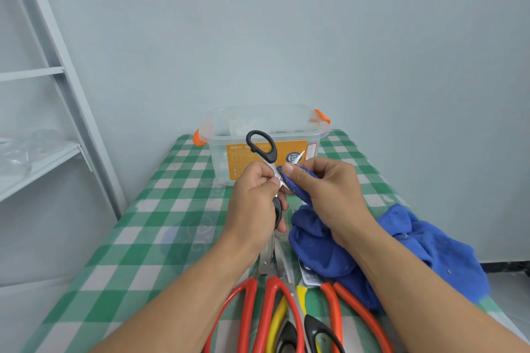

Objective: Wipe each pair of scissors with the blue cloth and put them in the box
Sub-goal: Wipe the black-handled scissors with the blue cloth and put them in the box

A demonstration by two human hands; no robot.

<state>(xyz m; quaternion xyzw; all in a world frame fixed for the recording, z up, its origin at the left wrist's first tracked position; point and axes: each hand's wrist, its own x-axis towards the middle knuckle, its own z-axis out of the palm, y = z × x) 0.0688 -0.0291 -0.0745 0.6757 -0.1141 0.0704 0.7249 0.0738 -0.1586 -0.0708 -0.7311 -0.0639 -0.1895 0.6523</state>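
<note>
**Black-handled pair held in the cloth above the table**

Near edge: red-handled scissors point(258, 309) and a yellow-and-black pair point(301, 306) lie side by side on the checked tablecloth point(160, 209). Right: the blue cloth point(415, 249), heaped, with one end raised. Centre: the left hand point(255, 200) grips the black-handled scissors point(272, 153) clear of the table, and the right hand point(329, 192) pinches the cloth around a blade. Far: the clear box point(218, 157) with orange latches.

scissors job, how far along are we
Done: nothing clearly; no scissors show through the clear box. In hand: the left hand holds the black-handled scissors while the right hand pinches the blue cloth around a blade. Left: that pair needs boxing, and two red-handled pairs and a yellow-and-black pair wait on the table.
</note>
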